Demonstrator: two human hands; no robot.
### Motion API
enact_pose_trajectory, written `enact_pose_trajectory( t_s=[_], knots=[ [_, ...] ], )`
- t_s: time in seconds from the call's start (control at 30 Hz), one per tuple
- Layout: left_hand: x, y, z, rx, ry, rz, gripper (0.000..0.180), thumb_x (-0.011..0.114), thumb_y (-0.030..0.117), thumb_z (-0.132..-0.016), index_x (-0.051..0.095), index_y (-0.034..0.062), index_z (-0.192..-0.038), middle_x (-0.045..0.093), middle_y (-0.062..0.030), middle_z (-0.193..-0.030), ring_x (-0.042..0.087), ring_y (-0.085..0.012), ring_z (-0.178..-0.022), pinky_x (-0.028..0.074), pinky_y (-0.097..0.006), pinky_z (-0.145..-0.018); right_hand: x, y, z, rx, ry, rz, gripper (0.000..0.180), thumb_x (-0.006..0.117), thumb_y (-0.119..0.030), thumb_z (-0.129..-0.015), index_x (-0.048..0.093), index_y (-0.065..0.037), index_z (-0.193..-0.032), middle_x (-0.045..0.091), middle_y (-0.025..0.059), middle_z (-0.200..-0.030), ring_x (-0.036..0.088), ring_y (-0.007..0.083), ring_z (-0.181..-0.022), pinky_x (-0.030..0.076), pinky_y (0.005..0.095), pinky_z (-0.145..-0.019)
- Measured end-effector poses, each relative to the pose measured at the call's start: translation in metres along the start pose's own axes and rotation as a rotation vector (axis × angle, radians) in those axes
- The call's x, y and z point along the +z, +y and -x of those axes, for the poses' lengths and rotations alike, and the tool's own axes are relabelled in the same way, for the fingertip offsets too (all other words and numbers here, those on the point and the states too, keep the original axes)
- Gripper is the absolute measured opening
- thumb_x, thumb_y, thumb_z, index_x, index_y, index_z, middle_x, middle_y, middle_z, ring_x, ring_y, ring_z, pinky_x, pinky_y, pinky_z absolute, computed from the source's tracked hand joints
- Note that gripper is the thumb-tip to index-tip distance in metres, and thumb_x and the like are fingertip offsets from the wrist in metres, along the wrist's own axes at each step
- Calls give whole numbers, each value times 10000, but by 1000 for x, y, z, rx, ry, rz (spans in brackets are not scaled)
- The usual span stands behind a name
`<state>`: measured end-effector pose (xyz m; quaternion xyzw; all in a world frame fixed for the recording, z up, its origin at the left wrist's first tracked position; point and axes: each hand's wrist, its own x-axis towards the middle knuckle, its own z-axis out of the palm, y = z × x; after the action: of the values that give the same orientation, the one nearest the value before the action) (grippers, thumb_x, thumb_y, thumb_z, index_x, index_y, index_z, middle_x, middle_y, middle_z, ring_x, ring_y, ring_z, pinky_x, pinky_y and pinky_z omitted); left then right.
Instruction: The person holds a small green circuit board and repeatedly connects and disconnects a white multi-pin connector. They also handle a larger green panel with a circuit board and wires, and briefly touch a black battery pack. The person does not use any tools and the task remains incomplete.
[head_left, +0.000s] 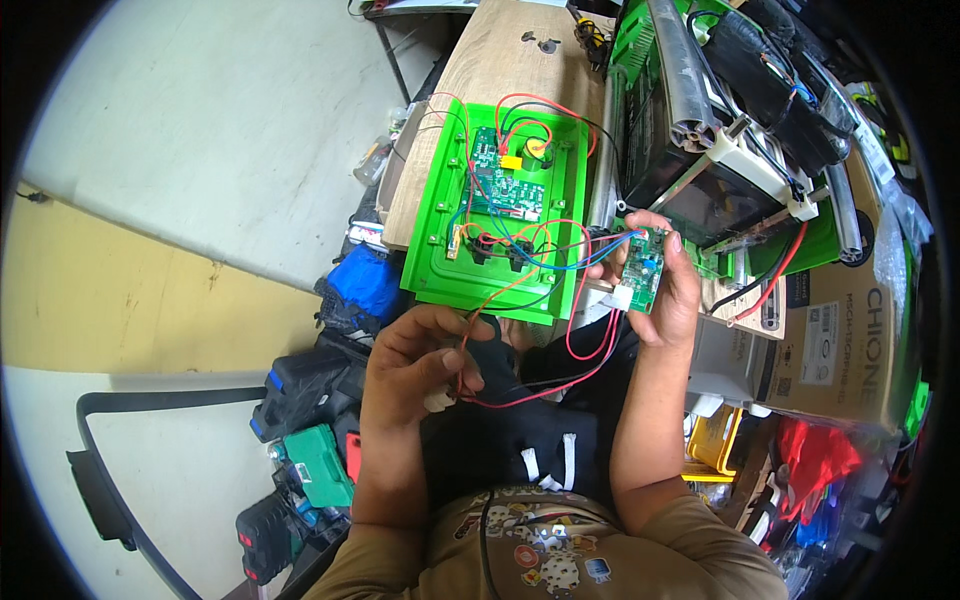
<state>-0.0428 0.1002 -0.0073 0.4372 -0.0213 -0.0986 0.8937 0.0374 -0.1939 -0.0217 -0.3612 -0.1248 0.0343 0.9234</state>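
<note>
Two circuit boards on my feed. The larger green circuit board (507, 190) sits flat in the green plastic tray (430, 275), which overhangs the near edge of the wood-grain table (480, 60). The small circuit board (645, 262) is off the tray, beyond its lower right corner, pinched between thumb and fingers of the right hand (674, 300). Left hand (405, 365), below the tray's near edge, has fingers curled, pinching thin wires (463, 345); whitish plug (438, 400) at its palm.

Done, by my read: larger board placed, black panel fittings (520, 253) in, white connector (619, 297) apparently seated on the small board. Open: small board unmounted, whitish plug seemingly unmated.

Tray: smooth, shallow, rectangular, raised walls, small bosses. Wires: slack, flexible loops, red, black, blue. Boards: rigid, component-studded.
</note>
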Motion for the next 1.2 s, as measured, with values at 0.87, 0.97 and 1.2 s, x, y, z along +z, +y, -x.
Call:
enact_pose_trajectory(
  t_s=[0.87, 0.97, 1.2],
  knots=[
    [32, -23, -12, 15, -117, 313, 257, 680, 70, -963, 596, 8, -1198, 673, -194, -1194, 731, -201, -785, 606, -284, -566, 1, 0, 3, -7, 86, 65, 556, 577, -411, -1058, 520, 27, -1394, 709, 134, -1023, 709, 262, -927, 602, 485, -851],
    [36, -26, -13, 29, -123, 286, 244, 675, 69, -965, 600, 8, -1189, 671, -196, -1185, 728, -202, -771, 607, -290, -558, -2, 1, 4, -13, 83, 43, 543, 573, -396, -1062, 513, 25, -1400, 706, 142, -1021, 712, 277, -910, 606, 488, -846],
    [40, -27, -17, 56, -120, 263, 210, 660, 41, -950, 628, 0, -1154, 669, -205, -1118, 723, -214, -753, 617, -305, -547, -8, 2, 6, -14, 68, -10, 531, 580, -367, -1064, 496, 31, -1406, 695, 175, -1031, 722, 282, -940, 621, 513, -859]
  ],
)
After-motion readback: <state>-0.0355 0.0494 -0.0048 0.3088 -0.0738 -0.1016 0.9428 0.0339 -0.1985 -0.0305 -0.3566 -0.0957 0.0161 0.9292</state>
